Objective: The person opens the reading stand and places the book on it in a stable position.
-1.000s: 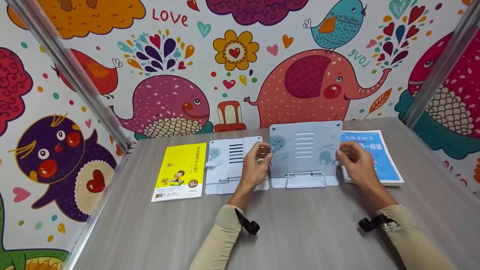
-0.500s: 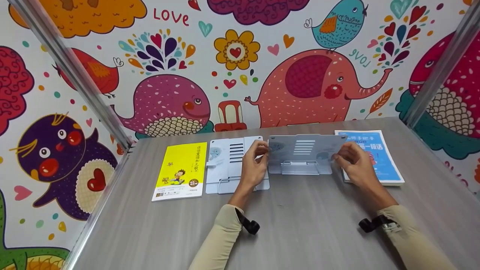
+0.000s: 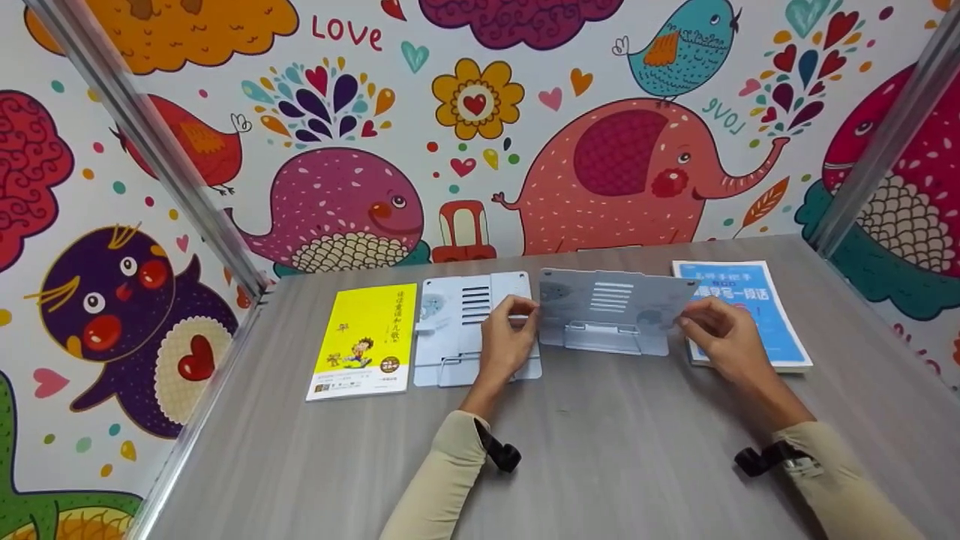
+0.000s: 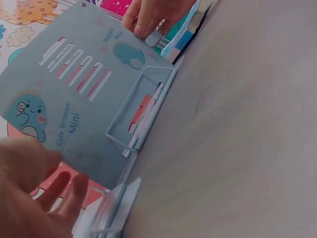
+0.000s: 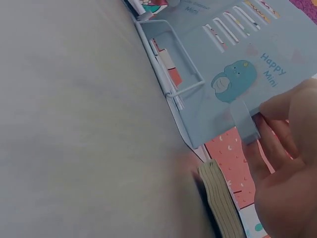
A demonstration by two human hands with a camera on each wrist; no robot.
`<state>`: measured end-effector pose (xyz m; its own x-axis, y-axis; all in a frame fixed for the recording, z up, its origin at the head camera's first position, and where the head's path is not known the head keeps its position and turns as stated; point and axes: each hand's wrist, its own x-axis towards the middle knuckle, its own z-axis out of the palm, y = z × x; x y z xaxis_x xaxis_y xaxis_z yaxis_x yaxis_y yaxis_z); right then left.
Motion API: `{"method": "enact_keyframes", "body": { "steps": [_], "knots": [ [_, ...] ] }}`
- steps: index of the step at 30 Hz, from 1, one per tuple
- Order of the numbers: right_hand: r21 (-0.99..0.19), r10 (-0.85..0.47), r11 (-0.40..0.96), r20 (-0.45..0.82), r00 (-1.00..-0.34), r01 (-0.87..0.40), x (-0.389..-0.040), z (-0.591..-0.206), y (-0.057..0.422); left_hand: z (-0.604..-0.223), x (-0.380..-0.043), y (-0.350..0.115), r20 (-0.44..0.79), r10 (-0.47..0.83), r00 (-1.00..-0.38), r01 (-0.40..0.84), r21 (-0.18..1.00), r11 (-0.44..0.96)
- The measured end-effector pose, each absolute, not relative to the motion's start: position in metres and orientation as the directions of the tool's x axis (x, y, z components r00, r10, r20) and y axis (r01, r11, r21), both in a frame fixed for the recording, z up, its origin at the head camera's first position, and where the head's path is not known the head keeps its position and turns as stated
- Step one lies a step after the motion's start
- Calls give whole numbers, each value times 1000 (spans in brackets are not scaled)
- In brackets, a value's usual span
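Two pale blue-grey book stands with slotted back plates and wire page holders are on the table. My left hand (image 3: 510, 345) pinches the left edge of the right-hand book stand (image 3: 611, 307), fingers at its rim. On its opposite edge, near a small side tab, my right hand (image 5: 287, 144) grips the plate between thumb and fingers. The plate stands steeply, dinosaur prints facing me, its right side angled towards me. The other book stand (image 3: 450, 330) lies flat just left, partly covered by my left hand. In the left wrist view, the gripped plate (image 4: 94, 119) shows close up.
A yellow book (image 3: 367, 330) lies left of the flat stand. A thick blue book (image 3: 780, 322) lies on the right, partly behind my right hand. The grey wood-look table (image 3: 585, 465) meets a cartoon-printed wall (image 3: 480, 172) at the back.
The book stand's back plate has tipped from leaning back to nearly upright. Its right side has swung slightly towards me, with my right hand shifting a little right and nearer.
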<state>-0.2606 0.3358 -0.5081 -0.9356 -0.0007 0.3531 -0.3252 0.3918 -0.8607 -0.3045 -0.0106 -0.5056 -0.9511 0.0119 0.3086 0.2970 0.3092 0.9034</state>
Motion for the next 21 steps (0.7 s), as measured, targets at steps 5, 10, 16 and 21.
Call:
{"method": "enact_keyframes", "body": {
  "steps": [5, 10, 16, 21],
  "knots": [
    [-874, -59, 366, 322, -945, -321, -255, -508, 340, -506, -304, -11, 282, -3, -960, 266, 910, 320],
    [-892, -155, 321, 284, -946, -320, -253, -509, 348, -504, -304, -14, 279, 80, -957, 289, 901, 322],
    [-910, -272, 308, 196, -942, -278, -250, -506, 351, -507, -303, -14, 285, 184, -941, 330, 895, 300],
    [-910, -320, 334, 137, -938, -246, -248, -503, 346, -507, -302, -14, 270, 220, -937, 324, 908, 265]
  ]
}}
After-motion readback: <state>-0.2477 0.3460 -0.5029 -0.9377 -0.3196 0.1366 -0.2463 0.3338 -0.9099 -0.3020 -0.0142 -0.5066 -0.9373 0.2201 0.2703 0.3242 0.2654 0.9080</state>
